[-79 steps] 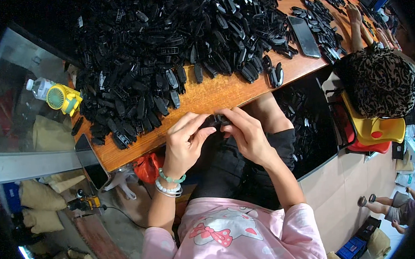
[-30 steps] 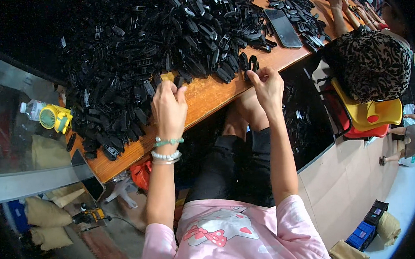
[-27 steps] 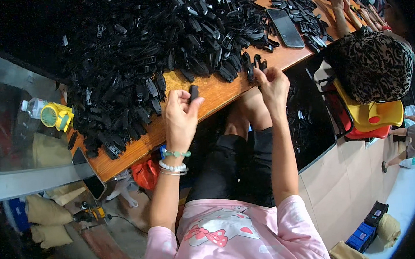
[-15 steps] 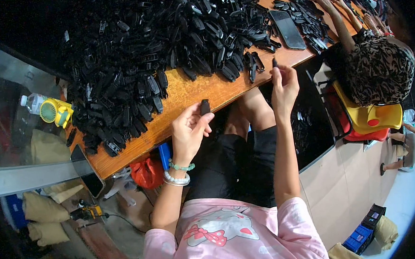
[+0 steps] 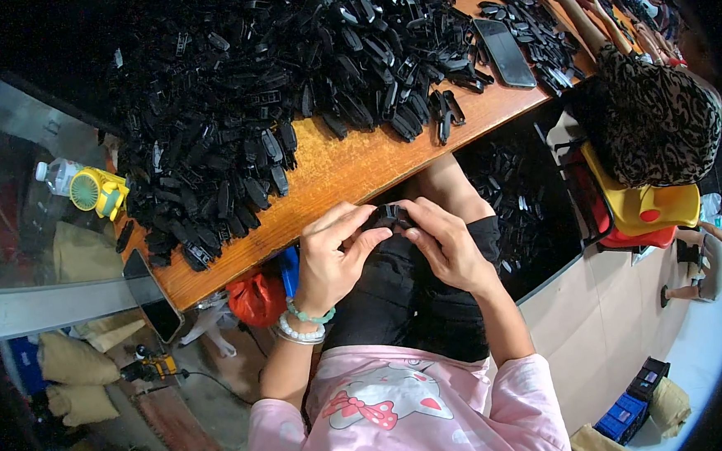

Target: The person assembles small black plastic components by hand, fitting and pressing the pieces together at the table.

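**Both hands joined on one small black part, just off the near edge of the bench**

My left hand (image 5: pixel 332 260) and right hand (image 5: pixel 447 247) meet above my lap, fingertips pinched narrow from either side on a small black plastic piece (image 5: pixel 388 215). It sits between the two thumbs, just near of the wooden table (image 5: pixel 337 169) edge and not resting on it. Whether it is one piece or two pressed together I cannot tell; the fingers cover most of it.

Judged step: fitting or snapping the piece by hand. The next move seems to call for even pressure from both thumbs, with the part kept square so that it does not slip out.

On the far side of the table lies the large heap of black parts (image 5: pixel 286 81). A dark phone (image 5: pixel 506 51) lies far right beside it. A yellow handheld fan (image 5: pixel 98 192) stands at the left edge. At far right another person in a patterned top (image 5: pixel 661 124) works beside a smaller pile.
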A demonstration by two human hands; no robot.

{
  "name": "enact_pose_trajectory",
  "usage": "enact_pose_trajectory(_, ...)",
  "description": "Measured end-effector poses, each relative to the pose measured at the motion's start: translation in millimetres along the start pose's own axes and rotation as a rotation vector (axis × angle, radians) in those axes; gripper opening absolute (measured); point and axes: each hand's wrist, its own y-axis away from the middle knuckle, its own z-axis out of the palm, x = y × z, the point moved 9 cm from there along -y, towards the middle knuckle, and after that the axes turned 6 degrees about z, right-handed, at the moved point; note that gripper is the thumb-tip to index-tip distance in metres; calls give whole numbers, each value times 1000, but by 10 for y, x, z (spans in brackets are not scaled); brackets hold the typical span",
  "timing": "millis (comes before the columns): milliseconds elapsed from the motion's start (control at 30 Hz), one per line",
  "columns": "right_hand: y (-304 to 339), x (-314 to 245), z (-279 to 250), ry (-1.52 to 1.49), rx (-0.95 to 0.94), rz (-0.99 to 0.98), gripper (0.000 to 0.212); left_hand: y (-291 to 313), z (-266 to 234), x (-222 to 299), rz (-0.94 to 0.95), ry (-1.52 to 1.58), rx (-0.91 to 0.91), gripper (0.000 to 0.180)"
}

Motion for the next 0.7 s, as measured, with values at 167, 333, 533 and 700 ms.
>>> enact_pose_trajectory(167,55,-55,68,-73,-125,18,34,-77,-48,197,83,26,-117,21)
enact_pose_trajectory(333,18,-208,16,163,13,-95,41,-84,-43,239,79,-29,-45,20)
enact_pose_trajectory(533,-42,-257,4,23,228,-25,45,-52,-13,68,-110,178,91,22)
enact_pose_trajectory(700,-66,97,27,-432,268,155,26,89,48,-246,-391,694,67,27)
